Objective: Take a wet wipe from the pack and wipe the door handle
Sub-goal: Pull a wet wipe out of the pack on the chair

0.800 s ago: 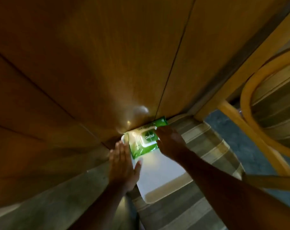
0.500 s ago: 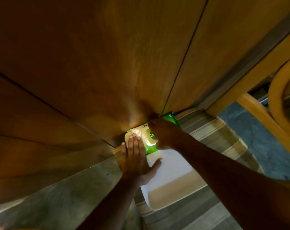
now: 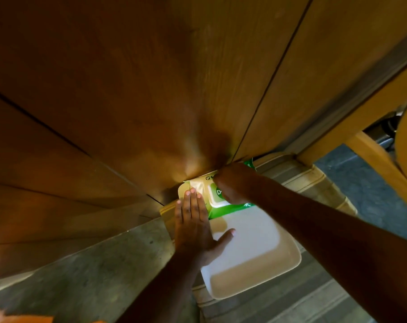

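A green and white wet wipe pack lies at the far end of a white tray, close against the foot of a brown wooden door. My left hand lies flat, fingers together, its fingertips pressing the pack's left part. My right hand is curled over the pack's top and lid, fingers bent on it; what the fingertips pinch is hidden. No door handle shows in this view. No loose wipe is visible.
The tray rests on a striped mat on the floor. Grey concrete floor spreads to the left. A yellow wooden chair frame stands at the right, near the door frame. Something orange shows at the bottom left corner.
My left hand slid forward onto the pack's left part. My right hand shifted from the pack's right edge to its top and lid. The view moved closer.
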